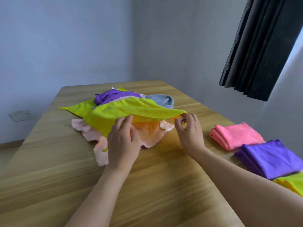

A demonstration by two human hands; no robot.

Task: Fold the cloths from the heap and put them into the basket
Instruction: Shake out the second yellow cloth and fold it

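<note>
At frame centre the left hand (123, 138) and right hand (188, 130) both pinch the yellow cloth's (124, 112) near edge above the heap (118, 115) on the table (49, 185); folded pink cloth (236, 135) and purple cloth (268, 158) lie lower right.

Lime cloth (124, 112), peach cloth (147, 133), pink cloth (236, 136)

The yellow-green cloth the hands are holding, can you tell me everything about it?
The yellow-green cloth looks like soft, thin microfibre in a bright lime colour. It is unfolded and rumpled, lying on top of the heap on the wooden table, over a peach fluffy cloth and in front of purple and grey ones. The left hand pinches its near edge and the right hand pinches its right corner, lifting that edge off the heap.
</note>
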